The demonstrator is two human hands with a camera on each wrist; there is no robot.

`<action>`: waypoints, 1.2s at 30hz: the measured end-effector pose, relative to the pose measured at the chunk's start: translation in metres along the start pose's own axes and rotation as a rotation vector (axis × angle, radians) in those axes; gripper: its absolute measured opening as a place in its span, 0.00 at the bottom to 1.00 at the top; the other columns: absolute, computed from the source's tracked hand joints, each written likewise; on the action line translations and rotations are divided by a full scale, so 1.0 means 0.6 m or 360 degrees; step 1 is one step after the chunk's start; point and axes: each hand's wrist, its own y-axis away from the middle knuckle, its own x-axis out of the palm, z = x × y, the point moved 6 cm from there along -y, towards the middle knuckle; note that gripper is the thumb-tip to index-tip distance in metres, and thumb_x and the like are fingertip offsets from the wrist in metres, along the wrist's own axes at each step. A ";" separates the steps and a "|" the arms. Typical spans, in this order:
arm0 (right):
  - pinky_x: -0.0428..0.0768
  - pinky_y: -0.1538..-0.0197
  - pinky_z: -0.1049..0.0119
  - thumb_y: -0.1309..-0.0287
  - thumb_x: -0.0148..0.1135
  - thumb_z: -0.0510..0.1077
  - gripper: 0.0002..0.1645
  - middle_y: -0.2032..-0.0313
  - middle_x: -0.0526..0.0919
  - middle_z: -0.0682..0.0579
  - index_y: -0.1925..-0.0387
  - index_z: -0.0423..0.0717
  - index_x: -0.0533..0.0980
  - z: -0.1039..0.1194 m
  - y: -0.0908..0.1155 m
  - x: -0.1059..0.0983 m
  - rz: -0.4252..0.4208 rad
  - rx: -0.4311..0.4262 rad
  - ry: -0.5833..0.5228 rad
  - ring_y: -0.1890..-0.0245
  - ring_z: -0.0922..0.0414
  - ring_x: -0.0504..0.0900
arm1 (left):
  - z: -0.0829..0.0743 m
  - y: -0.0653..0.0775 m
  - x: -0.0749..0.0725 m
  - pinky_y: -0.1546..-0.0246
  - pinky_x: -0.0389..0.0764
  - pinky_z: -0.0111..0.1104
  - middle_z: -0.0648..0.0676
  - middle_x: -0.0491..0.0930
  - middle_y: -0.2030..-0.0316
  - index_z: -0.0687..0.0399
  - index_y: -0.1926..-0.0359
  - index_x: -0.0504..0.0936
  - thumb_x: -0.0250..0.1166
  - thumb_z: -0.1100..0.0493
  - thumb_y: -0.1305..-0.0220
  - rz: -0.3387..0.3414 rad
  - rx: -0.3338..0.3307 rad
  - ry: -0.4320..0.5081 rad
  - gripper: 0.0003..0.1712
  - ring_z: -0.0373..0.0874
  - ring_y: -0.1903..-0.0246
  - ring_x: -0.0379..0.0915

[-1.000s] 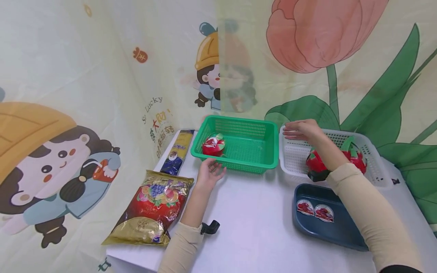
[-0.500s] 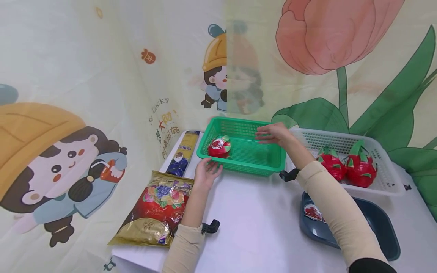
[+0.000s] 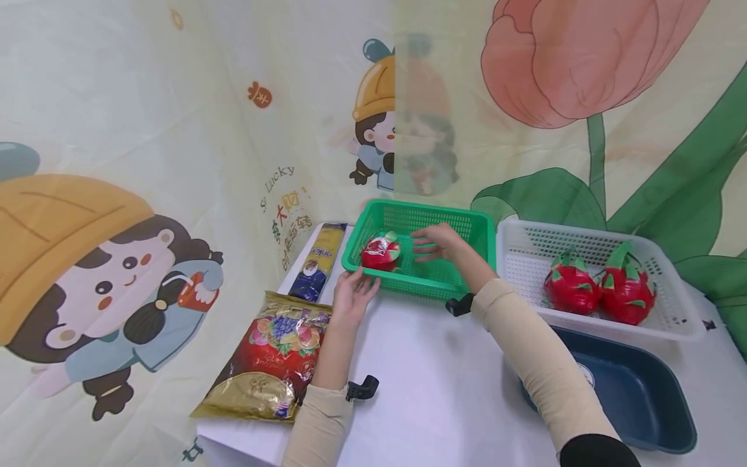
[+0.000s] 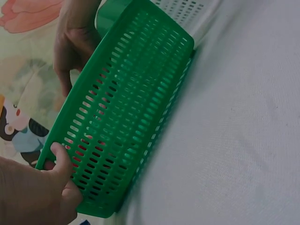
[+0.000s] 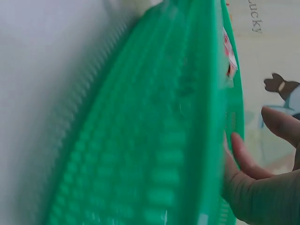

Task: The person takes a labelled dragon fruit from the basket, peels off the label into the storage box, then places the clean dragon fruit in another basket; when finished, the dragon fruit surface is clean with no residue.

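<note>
A green plastic basket (image 3: 434, 281) stands at the back of the table, with one red dragon fruit (image 3: 380, 253) in its left end. My left hand (image 3: 352, 299) holds the basket's near left rim; in the left wrist view the thumb (image 4: 62, 159) lies on the outer wall and a fingertip shows behind the rim. My right hand (image 3: 438, 242) hovers over the basket, to the right of the fruit and apart from it, fingers spread and holding nothing. The right wrist view shows this hand (image 5: 262, 183) beyond the blurred near wall.
A white basket (image 3: 671, 275) on the right holds two dragon fruits (image 3: 601, 288). In front of it sits a dark blue tray (image 3: 642, 395), partly behind my right sleeve. Left of my left arm lie a candy bag (image 3: 271, 357) and a blue-and-gold packet (image 3: 318, 263).
My right hand has moved left from over the white basket to inside the green basket's area, near the fruit. My left hand stays at the rim. The view has shifted slightly.
</note>
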 end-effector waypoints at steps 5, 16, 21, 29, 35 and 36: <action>0.84 0.42 0.43 0.28 0.62 0.41 0.33 0.28 0.65 0.30 0.27 0.36 0.67 -0.020 -0.014 0.031 -0.0018 0.0052 -0.0023 0.35 0.31 0.75 | 0.000 -0.001 -0.001 0.31 0.74 0.51 0.62 0.68 0.40 0.59 0.41 0.65 0.55 0.67 0.22 -0.0016 -0.0002 0.0023 0.13 0.52 0.43 0.69; 0.86 0.45 0.44 0.34 0.72 0.54 0.48 0.30 0.68 0.31 0.23 0.40 0.60 -0.056 -0.041 0.075 -0.0038 0.0147 -0.0010 0.35 0.33 0.76 | 0.002 -0.002 -0.010 0.33 0.76 0.49 0.60 0.68 0.41 0.60 0.34 0.63 0.56 0.67 0.22 -0.0018 -0.0030 0.0041 0.20 0.52 0.40 0.67; 0.86 0.44 0.47 0.36 0.72 0.61 0.52 0.31 0.70 0.32 0.23 0.38 0.60 -0.064 -0.048 0.087 -0.0066 0.0127 0.0032 0.36 0.35 0.77 | 0.002 0.000 -0.009 0.33 0.76 0.49 0.62 0.67 0.37 0.60 0.33 0.62 0.57 0.67 0.22 -0.0016 -0.0028 0.0044 0.23 0.51 0.41 0.67; 0.90 0.56 0.55 0.41 0.77 0.58 0.50 0.36 0.75 0.36 0.29 0.35 0.64 -0.071 -0.060 0.094 -0.0158 0.0067 -0.0027 0.42 0.43 0.78 | 0.005 0.002 -0.004 0.31 0.74 0.50 0.61 0.67 0.40 0.62 0.31 0.61 0.57 0.67 0.22 -0.0016 -0.0045 0.0058 0.24 0.51 0.41 0.67; 0.91 0.58 0.54 0.39 0.77 0.53 0.48 0.38 0.74 0.36 0.29 0.33 0.64 -0.066 -0.056 0.094 -0.0210 0.0027 -0.0099 0.49 0.44 0.81 | 0.003 -0.003 -0.005 0.33 0.77 0.49 0.60 0.68 0.43 0.61 0.31 0.61 0.59 0.66 0.23 -0.0001 -0.0051 0.0055 0.26 0.52 0.39 0.66; 0.90 0.55 0.53 0.39 0.76 0.52 0.46 0.38 0.74 0.36 0.30 0.33 0.65 -0.066 -0.056 0.094 -0.0204 0.0032 -0.0111 0.49 0.44 0.81 | 0.002 -0.004 -0.006 0.33 0.77 0.49 0.60 0.68 0.42 0.61 0.31 0.62 0.59 0.67 0.24 -0.0001 -0.0053 0.0056 0.25 0.52 0.39 0.66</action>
